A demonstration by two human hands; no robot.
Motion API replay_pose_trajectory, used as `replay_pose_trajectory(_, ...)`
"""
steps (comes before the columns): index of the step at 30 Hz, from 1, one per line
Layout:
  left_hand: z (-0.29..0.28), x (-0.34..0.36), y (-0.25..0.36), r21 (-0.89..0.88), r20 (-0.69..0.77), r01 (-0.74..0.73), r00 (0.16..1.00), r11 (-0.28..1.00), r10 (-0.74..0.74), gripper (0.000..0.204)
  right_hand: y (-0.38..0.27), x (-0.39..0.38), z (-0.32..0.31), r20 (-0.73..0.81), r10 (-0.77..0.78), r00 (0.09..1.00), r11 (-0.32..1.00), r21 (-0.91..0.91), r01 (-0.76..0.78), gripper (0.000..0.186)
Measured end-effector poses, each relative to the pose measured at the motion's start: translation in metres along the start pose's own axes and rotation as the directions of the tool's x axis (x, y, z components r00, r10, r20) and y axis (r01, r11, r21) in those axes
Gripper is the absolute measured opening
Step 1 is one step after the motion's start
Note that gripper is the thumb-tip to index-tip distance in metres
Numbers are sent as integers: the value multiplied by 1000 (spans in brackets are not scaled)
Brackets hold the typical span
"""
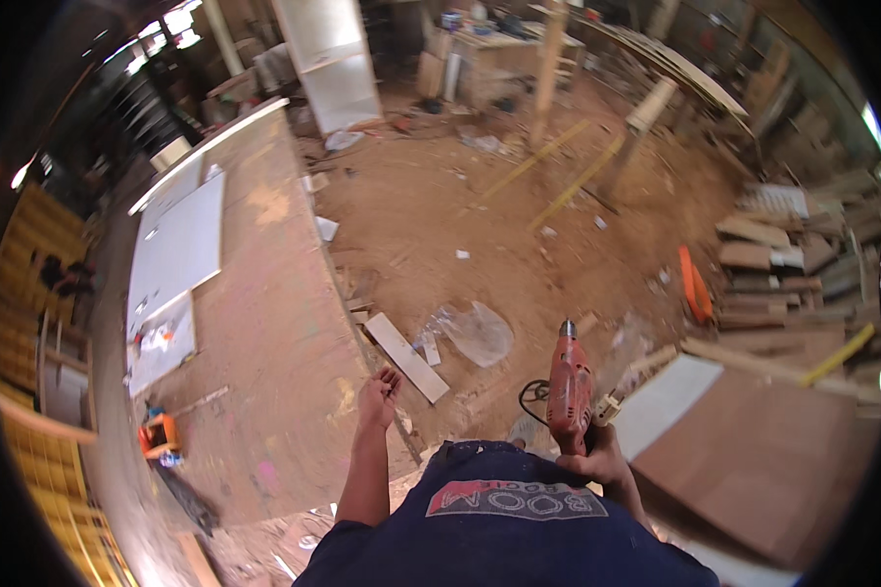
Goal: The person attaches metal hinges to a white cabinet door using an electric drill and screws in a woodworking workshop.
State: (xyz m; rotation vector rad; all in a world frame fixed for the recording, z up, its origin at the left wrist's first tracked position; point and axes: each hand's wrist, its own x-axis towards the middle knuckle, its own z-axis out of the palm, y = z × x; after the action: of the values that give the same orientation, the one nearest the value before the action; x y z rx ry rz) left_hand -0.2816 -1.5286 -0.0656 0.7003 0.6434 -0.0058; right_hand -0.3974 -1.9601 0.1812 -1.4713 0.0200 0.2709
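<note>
A red power drill [567, 391] points upward and away from me, its metal chuck at the top. My right hand [602, 462] is wrapped round its handle. Right beside that hand is a cream plug-like piece [608, 407]; whether the hand holds it too I cannot tell. A black cord [533, 393] loops just left of the drill. Over the right edge of the large wooden worktable [264, 411], my left hand [382, 384] is closed with curled fingers. Anything small and dark within them is too small to name.
White panels [178, 240] and an orange tool [159, 436] lie on the worktable. On the dirt floor are a pale board [406, 357], a clear plastic sheet [475, 335] and an orange object [694, 285]. Brown panels [754, 455] and stacked timber [768, 293] stand at right.
</note>
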Motion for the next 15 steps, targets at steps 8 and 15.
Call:
replay_pose_trajectory(8, -28, -14, -27, -6, -154, -210, 966, 978, 206, 48, -24, 157, -41, 385, 56, 921, 998, -42, -43, 99)
replay_pose_trajectory(15, -9, 48, -9, -56, -336, -264, 913, 963, 231, 40, -26, 294, -39, 495, 88, 865, 996, -36, -81, 93)
